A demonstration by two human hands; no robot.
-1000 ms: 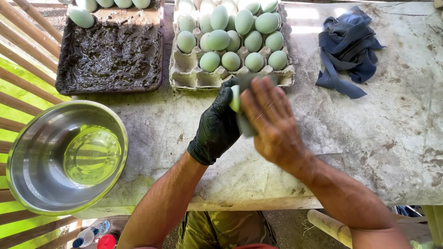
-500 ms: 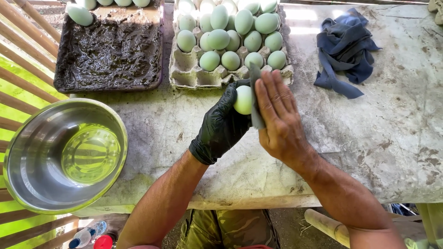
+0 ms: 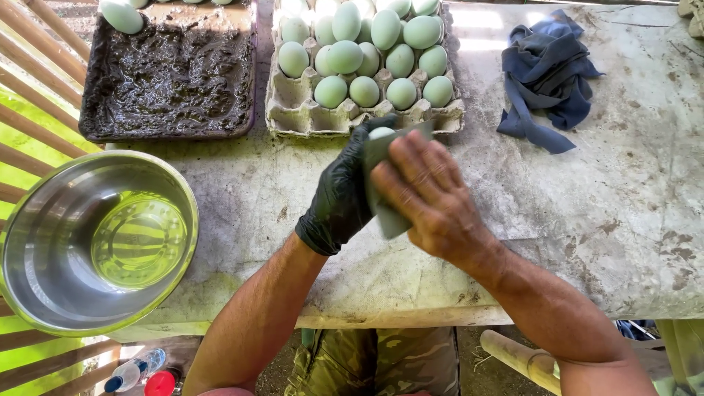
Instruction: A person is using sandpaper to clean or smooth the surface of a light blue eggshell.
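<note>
Worktop [image 3: 587,242] of stained concrete, egg-wiping under way beside a steel bowl [image 3: 44,242], a mud tray [image 3: 172,70] and an egg carton [image 3: 293,117].
Gloved left hand [image 3: 341,198] grips a pale egg [image 3: 381,133] before the carton; bare right hand [image 3: 429,202] presses a grey cloth [image 3: 389,216] around it. Next likely needs turning the egg; a blue rag [image 3: 546,73] lies apart.

One head-worn camera looks steeply down, close over the table [image 3: 601,220].

Glossy steel bowl [image 3: 99,242]; rough pulp-paper egg tray [image 3: 308,117]; smooth matt eggs [image 3: 364,92]; soft blue cloth [image 3: 546,73]; stained, rough concrete tabletop [image 3: 623,205]; matt black rubber glove [image 3: 341,202].
</note>
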